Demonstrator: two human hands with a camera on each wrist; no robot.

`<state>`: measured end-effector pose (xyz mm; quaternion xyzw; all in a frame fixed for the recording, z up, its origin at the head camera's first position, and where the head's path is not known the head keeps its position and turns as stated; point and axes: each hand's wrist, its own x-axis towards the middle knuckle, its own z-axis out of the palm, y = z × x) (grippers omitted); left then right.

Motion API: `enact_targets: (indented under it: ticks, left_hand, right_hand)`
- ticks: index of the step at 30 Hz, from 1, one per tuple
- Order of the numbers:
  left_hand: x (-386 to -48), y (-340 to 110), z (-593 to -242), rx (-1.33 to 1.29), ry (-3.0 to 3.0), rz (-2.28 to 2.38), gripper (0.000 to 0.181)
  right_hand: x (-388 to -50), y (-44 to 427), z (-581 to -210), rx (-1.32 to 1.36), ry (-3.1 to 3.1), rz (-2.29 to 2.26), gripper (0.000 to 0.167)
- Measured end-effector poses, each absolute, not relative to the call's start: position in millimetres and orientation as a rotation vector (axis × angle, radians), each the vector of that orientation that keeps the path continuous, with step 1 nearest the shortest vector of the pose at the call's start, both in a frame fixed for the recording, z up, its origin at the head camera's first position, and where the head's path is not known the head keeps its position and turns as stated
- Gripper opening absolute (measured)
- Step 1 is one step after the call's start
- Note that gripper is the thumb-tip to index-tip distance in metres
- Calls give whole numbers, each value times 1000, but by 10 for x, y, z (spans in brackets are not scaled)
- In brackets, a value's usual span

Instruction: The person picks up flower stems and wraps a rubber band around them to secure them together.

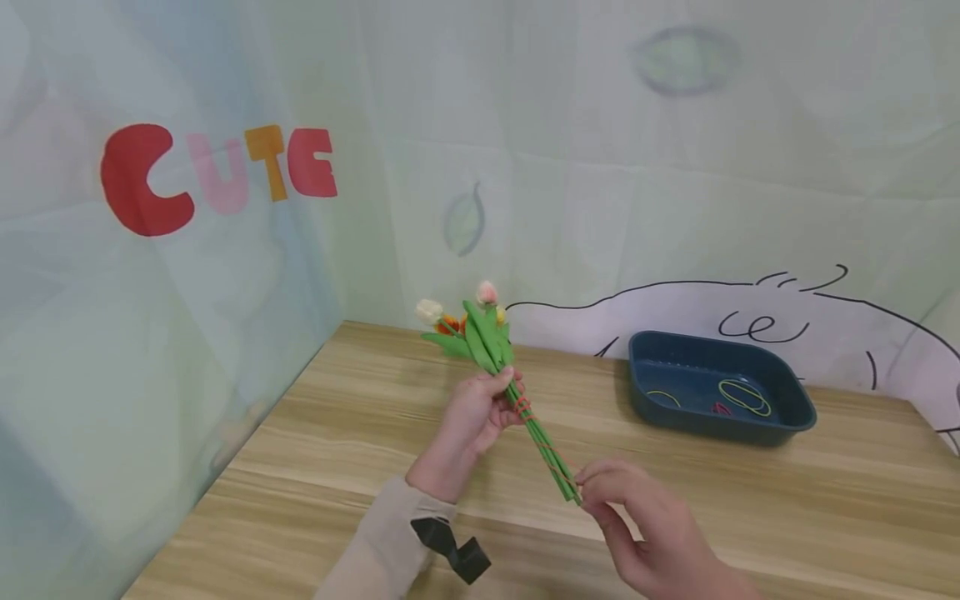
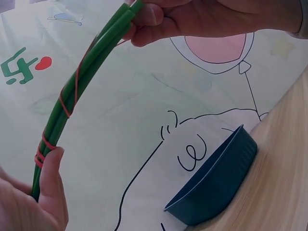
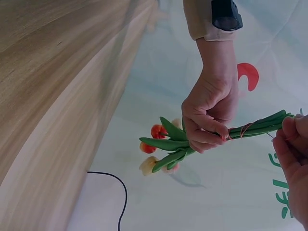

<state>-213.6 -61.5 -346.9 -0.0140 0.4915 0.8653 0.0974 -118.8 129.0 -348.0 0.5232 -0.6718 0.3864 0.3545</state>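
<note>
My left hand (image 1: pixel 480 408) grips a bunch of artificial tulips (image 1: pixel 483 337) by the stems, just below the leaves. White, pink, yellow and orange-red heads point away from me, and the stems (image 2: pixel 72 91) slant down to the right. A red rubber band (image 1: pixel 522 406) is wound round the stems beside the left fingers, and a loose stretch of it runs along them toward the cut ends. There my right hand (image 1: pixel 645 521) pinches the band between thumb and fingers, close against the stem ends. The fingertips partly hide the pinched part.
A dark blue basin (image 1: pixel 712 425) stands at the back right of the wooden table (image 1: pixel 322 433), holding yellow-green and red rubber bands. Printed cloth (image 1: pixel 570 167) hangs behind and on the left. A black camera mount (image 1: pixel 450 546) is strapped to my left wrist.
</note>
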Motion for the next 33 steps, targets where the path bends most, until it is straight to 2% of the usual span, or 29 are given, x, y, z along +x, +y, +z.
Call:
enact_targets:
  ticks: [19,33]
  left_hand:
    - [-2135,-634,-3480,77,1456,2503,26]
    - [-2024,-548,-3486,259,1390,2342,24]
  right_hand:
    - [-1241,1365,-3584,1319,-1839,1240,16]
    - [-1465,1271,-3585,1336,-1733,1227,16]
